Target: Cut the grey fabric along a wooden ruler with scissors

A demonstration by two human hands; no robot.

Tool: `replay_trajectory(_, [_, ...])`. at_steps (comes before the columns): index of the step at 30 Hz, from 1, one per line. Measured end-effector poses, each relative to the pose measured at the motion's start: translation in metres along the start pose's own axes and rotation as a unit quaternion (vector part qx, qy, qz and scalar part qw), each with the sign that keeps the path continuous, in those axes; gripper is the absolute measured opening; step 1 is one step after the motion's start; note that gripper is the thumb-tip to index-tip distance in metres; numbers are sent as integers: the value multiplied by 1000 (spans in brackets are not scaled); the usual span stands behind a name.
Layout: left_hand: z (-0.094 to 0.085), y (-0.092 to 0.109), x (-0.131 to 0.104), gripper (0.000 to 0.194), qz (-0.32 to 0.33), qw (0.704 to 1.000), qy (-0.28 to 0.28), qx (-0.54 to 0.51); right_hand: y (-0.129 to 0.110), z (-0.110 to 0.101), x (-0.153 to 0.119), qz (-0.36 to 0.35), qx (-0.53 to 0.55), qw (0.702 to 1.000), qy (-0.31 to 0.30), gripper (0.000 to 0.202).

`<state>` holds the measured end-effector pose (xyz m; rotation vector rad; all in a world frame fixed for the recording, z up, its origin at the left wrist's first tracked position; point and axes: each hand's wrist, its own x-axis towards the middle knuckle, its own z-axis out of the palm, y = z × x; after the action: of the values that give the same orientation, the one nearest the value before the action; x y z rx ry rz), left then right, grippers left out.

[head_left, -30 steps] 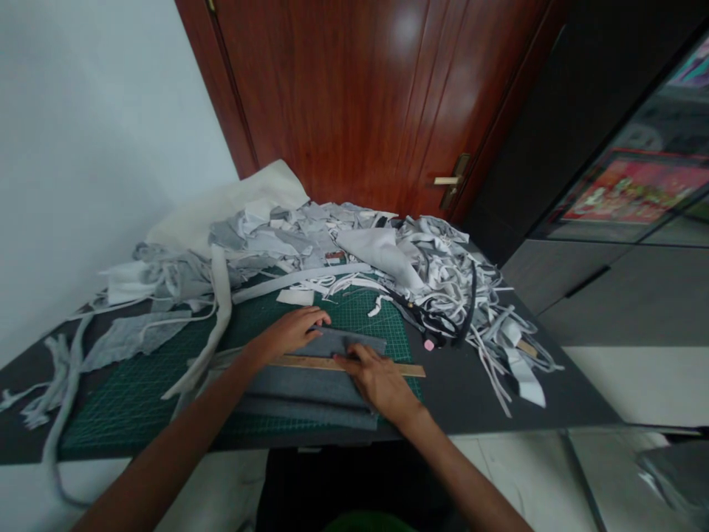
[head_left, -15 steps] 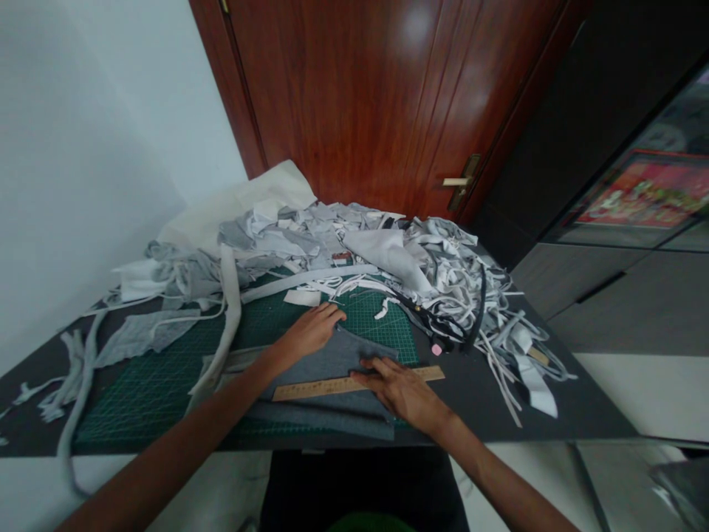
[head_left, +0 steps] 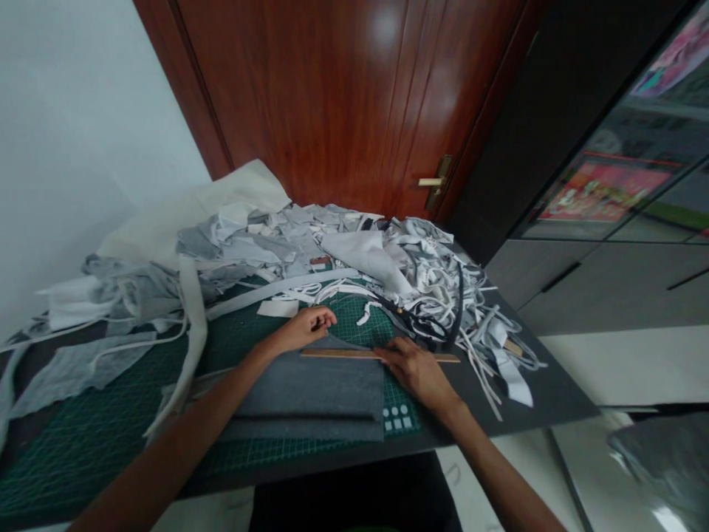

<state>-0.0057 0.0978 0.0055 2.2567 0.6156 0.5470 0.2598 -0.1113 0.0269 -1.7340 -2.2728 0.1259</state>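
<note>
My right hand [head_left: 414, 371] grips a wooden ruler [head_left: 339, 354] near its right part. The ruler looks thin, tilted up toward its edge, along the far side of a dark grey cloth [head_left: 310, 388]. That cloth lies on a green cutting mat [head_left: 362, 318] with a fold along its near side. Just beyond the cloth's far edge is my left hand [head_left: 303, 329], its fingers curled closed. Something small and dark shows at those fingers, too small to name. A white card-like piece [head_left: 278, 308] lies beyond the left hand.
A heap of grey and white fabric scraps [head_left: 310, 236] covers the table's back. Loose strips [head_left: 191, 318] run over the mat at left, and cords tangle [head_left: 437, 277] at right. Behind stand a wooden door [head_left: 310, 96] and a cabinet [head_left: 559, 270].
My right hand has moved the ruler from the cloth's middle to its far edge and tilted it up. My left hand's fingers have curled in near the far edge. The view has shifted right.
</note>
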Motion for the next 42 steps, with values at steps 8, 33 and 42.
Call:
replay_trajectory(8, [-12, 22, -18, 29, 76, 993, 41, 81, 2, 10, 27, 44, 52, 997, 48, 27])
replay_trajectory(33, [-17, 41, -25, 28, 199, 945, 87, 244, -14, 15, 35, -4, -16, 1000, 19, 23])
replay_trajectory(42, [31, 66, -34, 24, 282, 912, -110, 277, -6, 15, 62, -13, 1, 1000, 18, 22])
